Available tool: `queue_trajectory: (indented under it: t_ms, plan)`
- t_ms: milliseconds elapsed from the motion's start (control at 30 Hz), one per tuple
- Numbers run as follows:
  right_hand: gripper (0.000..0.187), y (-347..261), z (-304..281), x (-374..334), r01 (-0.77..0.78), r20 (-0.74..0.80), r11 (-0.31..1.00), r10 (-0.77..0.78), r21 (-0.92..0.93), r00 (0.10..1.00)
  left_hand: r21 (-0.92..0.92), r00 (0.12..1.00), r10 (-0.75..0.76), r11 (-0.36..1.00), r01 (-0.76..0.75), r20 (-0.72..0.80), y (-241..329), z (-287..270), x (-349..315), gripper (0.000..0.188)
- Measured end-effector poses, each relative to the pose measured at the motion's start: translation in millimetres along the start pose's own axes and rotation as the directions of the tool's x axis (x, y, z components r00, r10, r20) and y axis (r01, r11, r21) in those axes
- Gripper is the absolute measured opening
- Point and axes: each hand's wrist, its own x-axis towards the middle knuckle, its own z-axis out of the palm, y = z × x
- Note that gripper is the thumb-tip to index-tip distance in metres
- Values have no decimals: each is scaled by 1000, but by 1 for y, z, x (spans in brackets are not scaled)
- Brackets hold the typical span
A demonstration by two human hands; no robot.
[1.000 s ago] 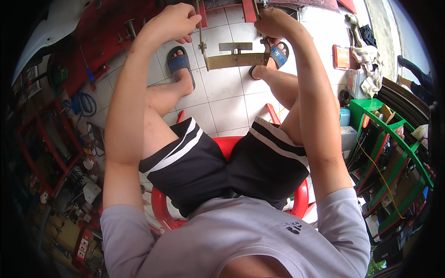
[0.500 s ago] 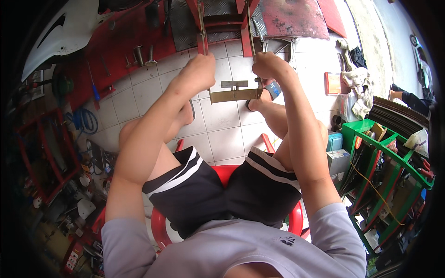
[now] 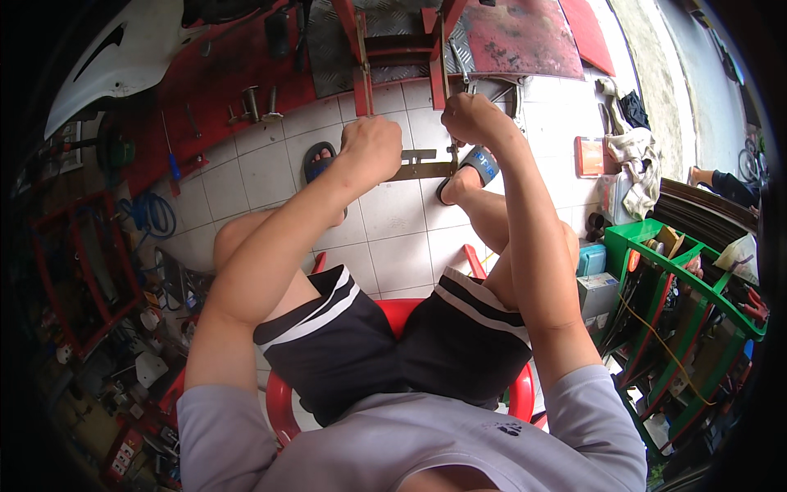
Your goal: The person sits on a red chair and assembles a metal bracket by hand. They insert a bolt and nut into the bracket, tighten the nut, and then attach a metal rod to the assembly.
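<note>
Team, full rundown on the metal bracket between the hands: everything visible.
The bracket looks like dull brownish metal: a flat cross strip, a smaller plate joined by a short stem, and a side piece rising at the right end. It is held above the tiled floor, strip running roughly side to side. The left hand grips and hides its left end; the right hand grips its right side.
</note>
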Motion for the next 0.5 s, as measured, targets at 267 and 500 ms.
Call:
queue_trajectory:
  t_ms: [267, 500]
  plan:
    - [23, -1, 7, 0, 100, -72, 992, -105, -71, 992, -238, 989, 7, 971, 28, 148, 1, 6, 13, 28]
    - [18, 6, 3, 1, 258, 8, 918, -268, -301, 963, -72, 986, 165, 984, -162, 24, 9, 25, 5, 16]
